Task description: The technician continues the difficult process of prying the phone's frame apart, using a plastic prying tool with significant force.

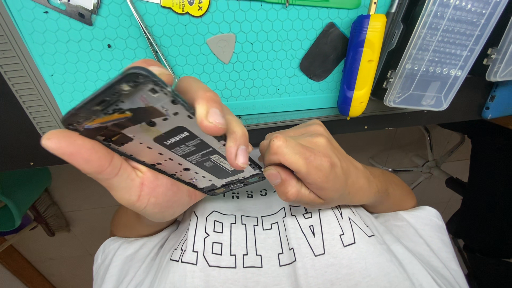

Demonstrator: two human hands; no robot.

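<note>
Head view, nearest me: my left hand (pixel 144 176) cradles an opened phone (pixel 160 136), thumb and fingers wrapped around its edges, a black rectangular label on its silver inner plate. My right hand (pixel 309 162) is curled tight at the phone's right corner; what it pinches, I cannot tell. Farther off, the teal honeycomb mat (pixel 69 53) carries a grey triangular pick (pixel 222 46), a black pad (pixel 324 52) and, at right, a blue-and-yellow case (pixel 362 64) beside a clear bit box (pixel 442 50).

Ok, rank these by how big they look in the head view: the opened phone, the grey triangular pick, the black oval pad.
1. Opened phone, though it is held nearer the camera, which enlarges it.
2. Black oval pad.
3. Grey triangular pick.
</note>
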